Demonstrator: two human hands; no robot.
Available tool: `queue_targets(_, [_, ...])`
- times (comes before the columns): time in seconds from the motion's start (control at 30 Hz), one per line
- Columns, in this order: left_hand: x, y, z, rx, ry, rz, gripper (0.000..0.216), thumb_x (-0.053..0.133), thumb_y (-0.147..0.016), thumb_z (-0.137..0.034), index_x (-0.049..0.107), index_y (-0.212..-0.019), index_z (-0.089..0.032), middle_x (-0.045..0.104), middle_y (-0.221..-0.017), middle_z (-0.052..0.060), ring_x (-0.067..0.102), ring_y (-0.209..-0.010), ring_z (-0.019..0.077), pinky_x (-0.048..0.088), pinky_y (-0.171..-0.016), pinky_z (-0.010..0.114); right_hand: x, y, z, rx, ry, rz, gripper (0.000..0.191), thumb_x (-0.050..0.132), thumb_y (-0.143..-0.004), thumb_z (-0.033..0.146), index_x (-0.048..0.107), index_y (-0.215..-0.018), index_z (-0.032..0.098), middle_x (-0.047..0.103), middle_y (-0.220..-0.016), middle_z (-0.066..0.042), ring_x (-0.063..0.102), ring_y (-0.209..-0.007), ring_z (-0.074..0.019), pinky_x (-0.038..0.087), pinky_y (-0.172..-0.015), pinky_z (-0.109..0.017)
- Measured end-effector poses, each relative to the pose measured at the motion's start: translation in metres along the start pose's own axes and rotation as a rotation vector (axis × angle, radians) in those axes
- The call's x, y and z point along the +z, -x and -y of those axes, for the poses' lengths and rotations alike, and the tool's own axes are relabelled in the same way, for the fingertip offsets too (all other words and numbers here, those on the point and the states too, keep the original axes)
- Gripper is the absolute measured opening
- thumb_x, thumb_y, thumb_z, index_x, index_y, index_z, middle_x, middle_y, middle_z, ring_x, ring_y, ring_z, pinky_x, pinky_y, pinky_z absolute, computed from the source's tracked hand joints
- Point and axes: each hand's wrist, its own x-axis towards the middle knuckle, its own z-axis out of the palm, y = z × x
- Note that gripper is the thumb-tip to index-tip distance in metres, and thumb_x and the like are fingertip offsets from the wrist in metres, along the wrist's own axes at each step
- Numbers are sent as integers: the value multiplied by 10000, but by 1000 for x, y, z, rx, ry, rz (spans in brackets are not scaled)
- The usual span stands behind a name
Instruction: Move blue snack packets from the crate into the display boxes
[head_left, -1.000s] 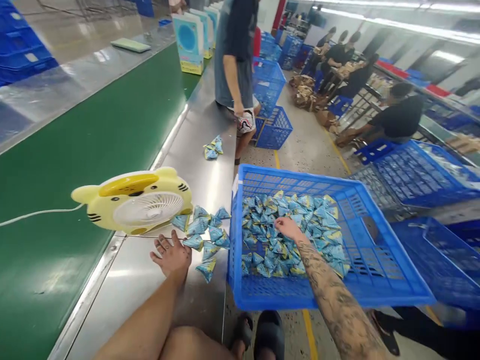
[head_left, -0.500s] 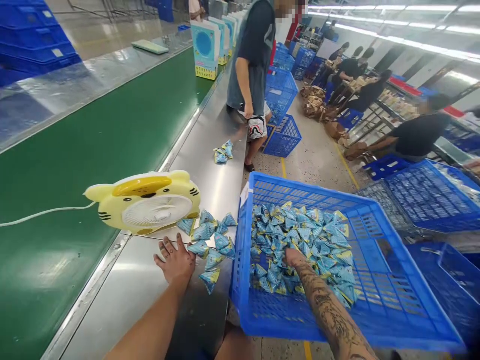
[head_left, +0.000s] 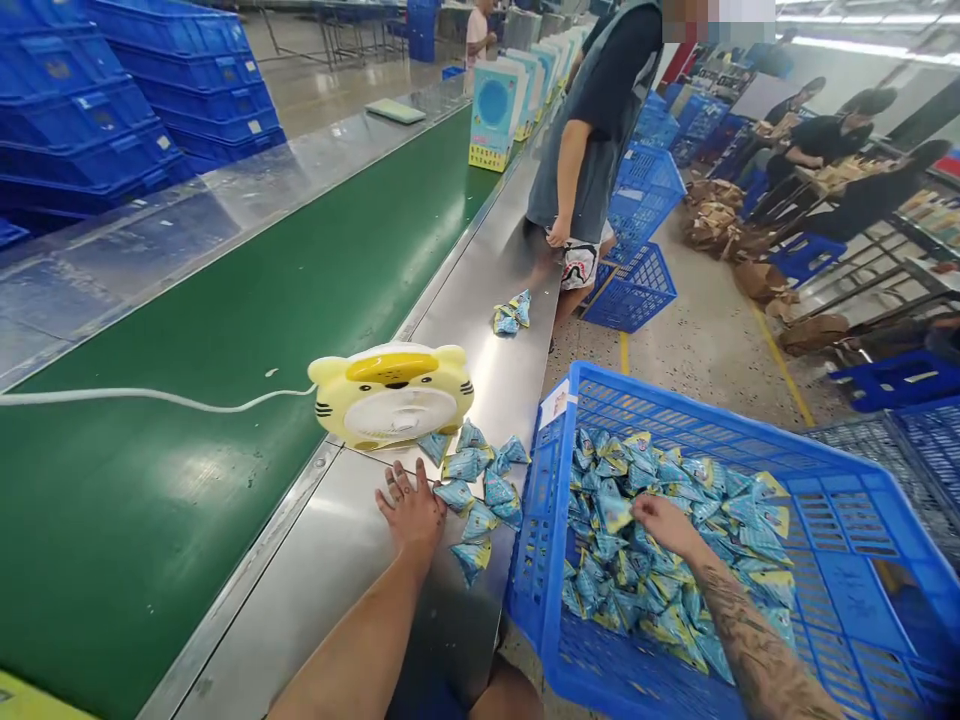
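My left hand lies flat on the steel ledge, fingers spread, beside a small pile of blue and yellow triangular packets. My right hand reaches into a blue plastic crate, its fingers curled down among the many packets heaped there; what they grip is hidden. A yellow tiger-shaped fan lies just beyond my left hand, its white cord trailing left over the green belt.
The green conveyor belt runs along the left. A person in a grey shirt stands at the ledge farther on, near another packet pile. Boxes stand on the ledge. Blue crates sit on the floor; people work at right.
The view swung left and up. My right hand shifted among the packets in the crate. My left hand stayed flat on the ledge.
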Motion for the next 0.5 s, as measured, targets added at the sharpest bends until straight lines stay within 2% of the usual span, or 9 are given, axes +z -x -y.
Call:
queue_targets(0.17, [1, 2, 0, -16, 27, 1, 683, 552, -955, -276, 455, -1627, -199, 346, -1732, 265, 292, -1623, 453, 272, -1251, 752, -40, 52, 29, -86, -31, -121, 255, 389, -871, 447, 509, -764, 250, 622, -723, -28, 575, -721, -218, 400, -735, -364])
queue_targets(0.33, [1, 3, 4, 10, 16, -12, 669, 515, -978, -255, 431, -1641, -209, 358, -1729, 258, 311, -1616, 452, 292, -1242, 747, -77, 114, 90, -186, -197, -297, 411, 422, -923, 605, 537, -760, 245, 562, -649, 7, 519, -640, -189, 394, -664, -344])
queue_targets(0.4, [-2, 0, 16, 66, 9, 4, 645, 492, -997, -258, 436, -1639, -218, 385, -1713, 262, 352, -1599, 451, 320, -1235, 726, -90, 143, 120, -239, -253, -359, 439, 460, -946, 624, 565, -754, 243, 540, -610, 26, 489, -586, -164, 385, -608, -320])
queue_targets(0.5, [-8, -7, 44, 250, -6, 42, 590, 436, -1036, -288, 467, -1624, -257, 437, -1692, 235, 424, -1564, 423, 364, -1236, 654, -97, 190, 157, -387, -290, -521, 408, 540, -965, 582, 625, -748, 247, 583, -607, 27, 514, -553, -141, 408, -555, -295])
